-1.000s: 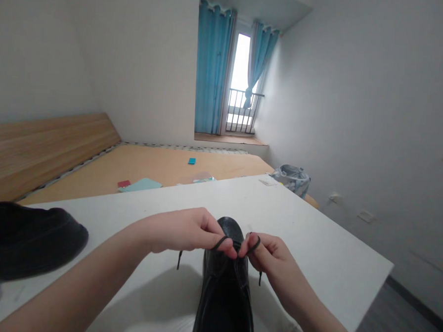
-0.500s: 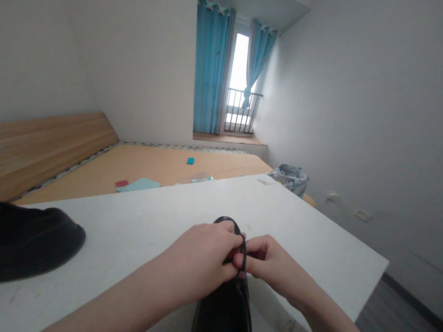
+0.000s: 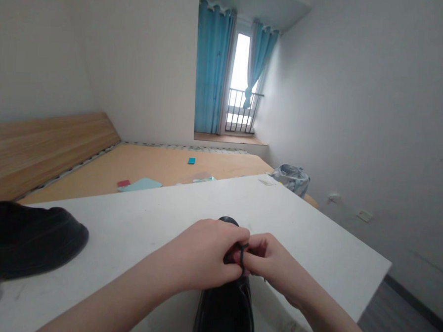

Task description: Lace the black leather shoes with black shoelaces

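Observation:
A black shoe (image 3: pixel 226 310) stands on the white table (image 3: pixel 128 240) in front of me, its toe pointing away. Above its front part both hands meet at a black shoelace (image 3: pixel 242 259), which bends in a small loop between them. My left hand (image 3: pixel 217 252) is closed on the lace from the left, fingers curled. From the right, my right hand (image 3: pixel 267 255) pinches the lace, with thumb and forefinger reaching into the loop. The fingertips partly cover each other and the lace ends. The second black shoe (image 3: pixel 32 240) lies at the left, a lace hanging from it.
Behind the table is a bed with a tan surface (image 3: pixel 155 162) and a wooden headboard (image 3: pixel 51 149). Small flat items, including a pale blue sheet (image 3: pixel 142 184), lie there. A grey bag (image 3: pixel 291 178) is beyond the table's far corner. The table's right edge drops to the floor.
My left fingers have shifted slightly to the right, closer to my right hand. The lace loop between the hands has become smaller. The shoe has stayed in nearly the same place.

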Action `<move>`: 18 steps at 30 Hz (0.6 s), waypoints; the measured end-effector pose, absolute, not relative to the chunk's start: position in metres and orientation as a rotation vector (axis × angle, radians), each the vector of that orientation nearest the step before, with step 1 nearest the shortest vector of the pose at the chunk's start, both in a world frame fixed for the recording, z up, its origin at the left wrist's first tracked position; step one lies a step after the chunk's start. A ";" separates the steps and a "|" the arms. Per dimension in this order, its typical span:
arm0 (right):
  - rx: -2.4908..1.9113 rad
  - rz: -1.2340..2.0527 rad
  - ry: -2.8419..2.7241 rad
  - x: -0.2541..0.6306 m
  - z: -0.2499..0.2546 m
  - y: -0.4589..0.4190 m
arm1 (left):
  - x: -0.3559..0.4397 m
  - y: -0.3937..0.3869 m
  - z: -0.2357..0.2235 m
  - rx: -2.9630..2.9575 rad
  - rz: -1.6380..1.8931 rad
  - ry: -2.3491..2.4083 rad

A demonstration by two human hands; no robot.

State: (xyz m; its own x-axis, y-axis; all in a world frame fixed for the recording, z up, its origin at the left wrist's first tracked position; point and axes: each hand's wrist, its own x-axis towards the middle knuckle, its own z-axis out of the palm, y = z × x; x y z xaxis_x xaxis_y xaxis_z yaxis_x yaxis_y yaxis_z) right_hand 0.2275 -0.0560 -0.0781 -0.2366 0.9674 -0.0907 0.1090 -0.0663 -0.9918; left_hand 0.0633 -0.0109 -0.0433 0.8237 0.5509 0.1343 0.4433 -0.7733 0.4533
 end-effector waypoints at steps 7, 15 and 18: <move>-1.327 0.932 -1.573 0.233 -0.091 -0.063 | 0.056 0.007 -0.045 2.336 0.234 0.787; -1.309 -0.468 -2.178 0.240 -0.103 -0.096 | 0.041 0.036 -0.054 2.154 0.036 0.785; -1.262 -0.643 -2.241 0.242 -0.105 -0.102 | 0.039 0.038 -0.054 2.115 -0.036 0.759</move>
